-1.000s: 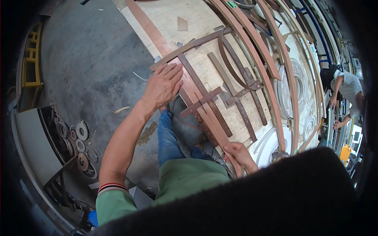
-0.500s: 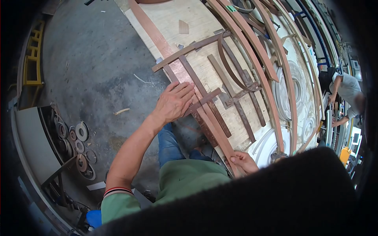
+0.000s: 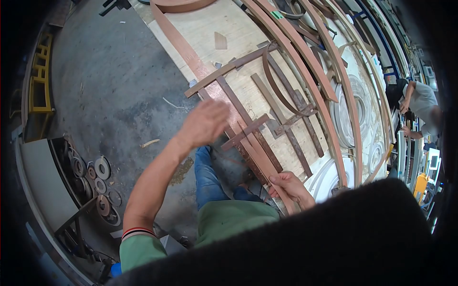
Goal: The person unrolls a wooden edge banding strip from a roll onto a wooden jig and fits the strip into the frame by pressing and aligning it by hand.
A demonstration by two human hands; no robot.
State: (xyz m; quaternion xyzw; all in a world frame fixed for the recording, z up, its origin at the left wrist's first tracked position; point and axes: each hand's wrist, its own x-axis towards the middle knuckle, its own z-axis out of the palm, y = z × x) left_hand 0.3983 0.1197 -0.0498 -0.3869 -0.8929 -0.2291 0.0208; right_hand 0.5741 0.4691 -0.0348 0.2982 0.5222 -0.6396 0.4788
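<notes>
A long reddish-brown strip (image 3: 183, 46) runs down the table's left side, passing under several crossbars of a dark slatted frame (image 3: 232, 99). My right hand (image 3: 292, 189) pinches the near end of the strip between thumb and fingers, close to my body. Beside the shiny stretch of the strip is my left hand (image 3: 204, 125), raised a little and blurred, so its finger shape is unclear. The nearest bar to it is a short brown crossbar (image 3: 245, 132).
A coil of strip (image 3: 183, 4) lies at the table's far end. Long curved brown strips (image 3: 305, 95) and white coils (image 3: 355, 112) fill the right side. Several rings (image 3: 102, 168) lie at lower left. A co-worker (image 3: 420, 102) bends over at far right.
My left hand has come off the strip and shifted slightly left, blurring. My right hand has moved a little up and left along the strip, still gripping it.
</notes>
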